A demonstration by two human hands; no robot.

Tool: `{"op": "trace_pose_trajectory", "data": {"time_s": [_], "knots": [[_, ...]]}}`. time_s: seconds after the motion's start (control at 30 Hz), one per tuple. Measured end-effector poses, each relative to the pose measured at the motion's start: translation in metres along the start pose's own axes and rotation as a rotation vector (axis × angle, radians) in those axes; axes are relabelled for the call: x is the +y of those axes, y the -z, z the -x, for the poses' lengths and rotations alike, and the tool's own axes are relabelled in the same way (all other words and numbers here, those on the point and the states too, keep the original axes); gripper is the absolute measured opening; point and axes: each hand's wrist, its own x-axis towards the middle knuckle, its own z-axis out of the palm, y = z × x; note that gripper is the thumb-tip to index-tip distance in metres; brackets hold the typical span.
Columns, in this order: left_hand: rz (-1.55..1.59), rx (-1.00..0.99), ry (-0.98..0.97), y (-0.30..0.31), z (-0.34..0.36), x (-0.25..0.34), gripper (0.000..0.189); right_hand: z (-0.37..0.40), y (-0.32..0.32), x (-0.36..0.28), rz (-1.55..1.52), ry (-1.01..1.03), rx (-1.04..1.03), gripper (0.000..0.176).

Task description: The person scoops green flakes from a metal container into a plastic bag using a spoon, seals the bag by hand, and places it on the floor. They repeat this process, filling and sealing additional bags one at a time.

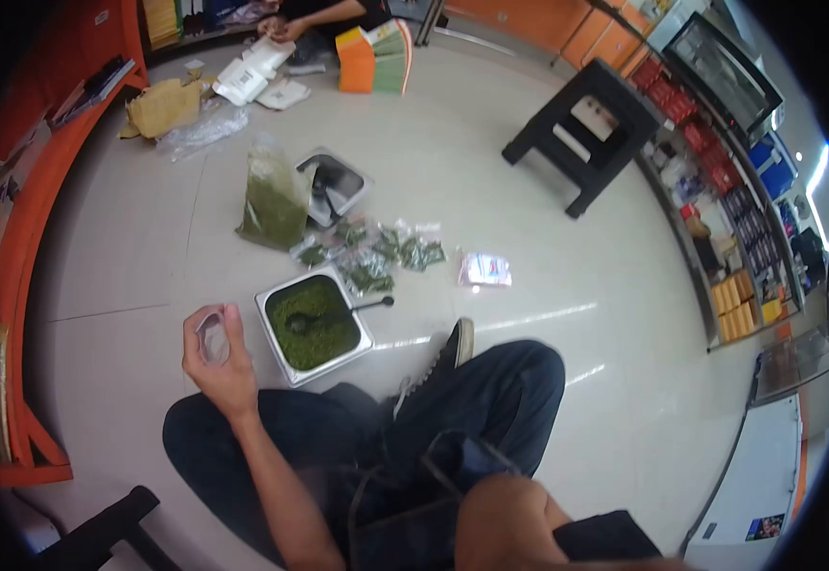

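My left hand [227,381] is raised at the left of the steel pan, fingers curled round a small clear plastic bag [213,344] whose mouth is spread. The square steel pan [337,364] on the floor holds green, finely chopped or ground stuff [316,347]. A black spoon [369,304] rests in it, its handle over the right rim. My right arm [502,519] is at the bottom, bent toward me; its hand is out of the picture. Beyond the pan lie several small clear bags of green stuff [372,273].
A large bag of green stuff [275,205] stands beside another steel pan [355,195]. A pink-white packet [485,269] lies to the right. A black stool [589,128] stands farther back. Orange shelving [39,238] borders the left. Another person's hands [283,29] handle white packaging [253,71].
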Motion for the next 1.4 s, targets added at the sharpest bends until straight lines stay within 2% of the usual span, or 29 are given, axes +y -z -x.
{"op": "trace_pose_trajectory", "data": {"time_s": [0.2, 0.37, 0.43, 0.47, 0.7, 0.8, 0.83, 0.9, 0.97, 1.03, 1.07, 1.23, 1.4], "knots": [[0.019, -0.01, 0.09, 0.009, -0.002, 0.01, 0.016, -0.01, -0.015, 0.003, -0.029, 0.0, -0.024, 0.03], [0.012, 0.013, 0.052, 0.011, -0.002, 0.005, 0.016, -0.011, -0.017, 0.0, 0.003, 0.01, -0.031, 0.03], [-0.006, -0.049, 0.083, 0.013, -0.001, 0.001, 0.014, -0.019, -0.021, 0.004, -0.02, 0.025, -0.067, 0.03], [-0.011, -0.044, 0.047, 0.013, -0.002, -0.001, 0.014, -0.018, -0.023, 0.005, -0.026, 0.011, -0.065, 0.03], [0.004, -0.048, 0.123, 0.011, -0.003, 0.01, 0.013, -0.014, -0.026, 0.003, -0.009, -0.058, -0.054, 0.031], [-0.008, -0.054, 0.032, 0.011, -0.003, -0.003, 0.014, -0.019, -0.031, 0.007, -0.043, -0.055, -0.067, 0.031], [-0.031, -0.081, 0.042, 0.023, 0.0, -0.004, 0.014, -0.013, -0.036, 0.008, -0.054, -0.078, -0.039, 0.031], [0.005, -0.048, 0.102, 0.01, -0.002, 0.003, 0.014, -0.016, -0.03, 0.006, -0.021, -0.089, -0.061, 0.031], [-0.068, -0.088, 0.063, 0.018, 0.002, 0.007, 0.014, -0.007, -0.034, 0.001, -0.009, -0.145, -0.016, 0.031], [-0.03, -0.043, 0.116, 0.011, -0.003, 0.006, 0.014, -0.012, -0.033, 0.002, -0.004, -0.131, -0.045, 0.032], [-0.005, 0.001, 0.012, 0.009, -0.004, -0.004, 0.016, -0.01, -0.037, 0.003, -0.022, -0.135, -0.03, 0.032], [-0.01, -0.042, 0.074, 0.018, 0.008, 0.002, 0.017, -0.002, -0.044, -0.002, -0.023, -0.239, -0.022, 0.032], [0.025, -0.038, 0.054, 0.006, -0.01, 0.004, 0.016, -0.012, -0.047, 0.003, -0.049, -0.2, -0.081, 0.033]]}}
